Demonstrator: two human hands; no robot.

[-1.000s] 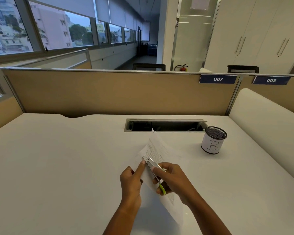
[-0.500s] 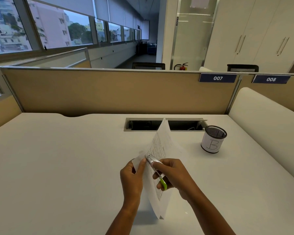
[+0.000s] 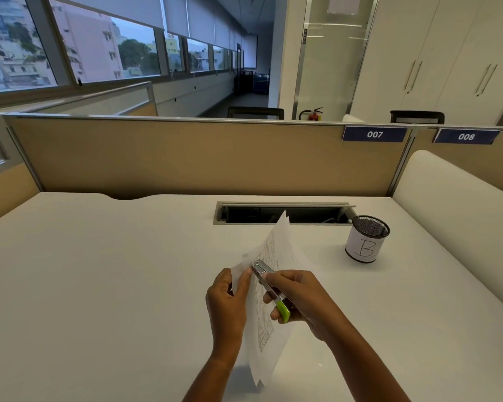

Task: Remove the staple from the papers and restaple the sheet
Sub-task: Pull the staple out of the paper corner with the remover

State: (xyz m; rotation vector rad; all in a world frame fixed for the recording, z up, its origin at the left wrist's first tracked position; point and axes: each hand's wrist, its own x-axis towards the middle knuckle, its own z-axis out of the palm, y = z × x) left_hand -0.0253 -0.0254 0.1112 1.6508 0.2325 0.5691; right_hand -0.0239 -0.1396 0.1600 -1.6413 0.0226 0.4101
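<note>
The left hand (image 3: 227, 303) pinches the thin, floppy papers (image 3: 269, 300) near their far corner; the right hand (image 3: 299, 300) grips the stiff stapler (image 3: 269, 285), nose there.

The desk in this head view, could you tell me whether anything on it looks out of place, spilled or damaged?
Nothing stands out. The desk is tidy; the mesh pen cup stands upright. The papers are simply held up by the left hand while the right hand works the stapler at their corner.
</note>
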